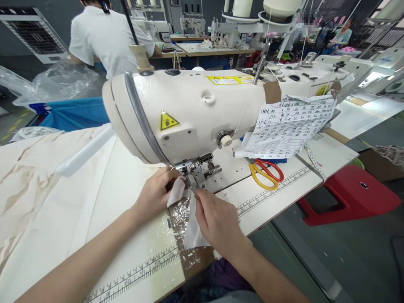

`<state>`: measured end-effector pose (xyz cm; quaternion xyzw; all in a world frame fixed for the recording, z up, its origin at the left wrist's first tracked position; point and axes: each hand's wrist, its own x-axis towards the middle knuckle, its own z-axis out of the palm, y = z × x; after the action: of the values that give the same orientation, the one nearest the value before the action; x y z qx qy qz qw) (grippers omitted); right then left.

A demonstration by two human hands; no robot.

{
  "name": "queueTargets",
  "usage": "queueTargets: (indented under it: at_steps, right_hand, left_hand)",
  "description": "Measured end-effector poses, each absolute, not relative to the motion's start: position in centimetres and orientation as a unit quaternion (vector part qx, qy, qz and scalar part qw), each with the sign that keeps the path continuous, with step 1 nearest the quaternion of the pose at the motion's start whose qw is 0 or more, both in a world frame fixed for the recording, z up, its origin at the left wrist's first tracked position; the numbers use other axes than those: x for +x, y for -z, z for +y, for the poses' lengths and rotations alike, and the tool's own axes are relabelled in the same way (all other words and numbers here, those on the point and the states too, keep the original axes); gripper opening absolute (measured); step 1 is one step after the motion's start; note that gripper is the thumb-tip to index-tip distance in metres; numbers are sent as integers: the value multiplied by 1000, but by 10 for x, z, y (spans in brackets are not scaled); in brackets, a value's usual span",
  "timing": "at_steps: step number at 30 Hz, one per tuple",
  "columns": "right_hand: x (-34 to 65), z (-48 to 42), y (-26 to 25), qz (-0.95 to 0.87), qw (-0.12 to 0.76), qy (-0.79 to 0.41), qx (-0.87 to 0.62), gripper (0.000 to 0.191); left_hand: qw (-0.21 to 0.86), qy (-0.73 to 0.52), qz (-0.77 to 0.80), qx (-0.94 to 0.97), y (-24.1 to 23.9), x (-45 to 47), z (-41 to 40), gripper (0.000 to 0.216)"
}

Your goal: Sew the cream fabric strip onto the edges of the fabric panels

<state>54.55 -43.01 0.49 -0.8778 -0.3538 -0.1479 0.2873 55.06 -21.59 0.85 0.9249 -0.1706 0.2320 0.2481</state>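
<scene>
A cream industrial sewing machine (195, 113) stands on the white worktable (284, 189). My left hand (156, 191) is closed on the upper end of a small white fabric piece (192, 229) just left of the presser foot (194, 174). My right hand (217, 221) pinches the same piece right below the needle area, its fingertips beside a thin metal tool whose holder I cannot make out. The fabric hangs down over a shiny taped patch at the table's front edge.
Red and yellow scissors (265, 172) lie right of the needle under a written paper sheet (290, 126). Cream cloth (38, 189) is piled at the left. A red stool (353, 193) stands at the right. A person in white (107, 38) works behind.
</scene>
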Motion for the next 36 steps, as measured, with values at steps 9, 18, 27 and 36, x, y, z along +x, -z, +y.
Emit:
queueTargets:
  at_steps: [9,18,27,36]
  right_hand:
    - [544,-431,-4,-370,270,156,-875,28]
    - [545,-430,-3,-357,262,156,-883,26]
    - [536,-434,-3,-344,257,187,-884,29]
    - [466,-520,-4,-313,425,-78,-846,23]
  left_hand:
    - [281,-202,-120,930,-6,554,-212,18]
    - [287,-218,-135,923,-7,551,-214,17]
    - [213,-235,-245,916,-9,547,-215,13]
    - [58,-180,-205,960,-17,526,-234,36]
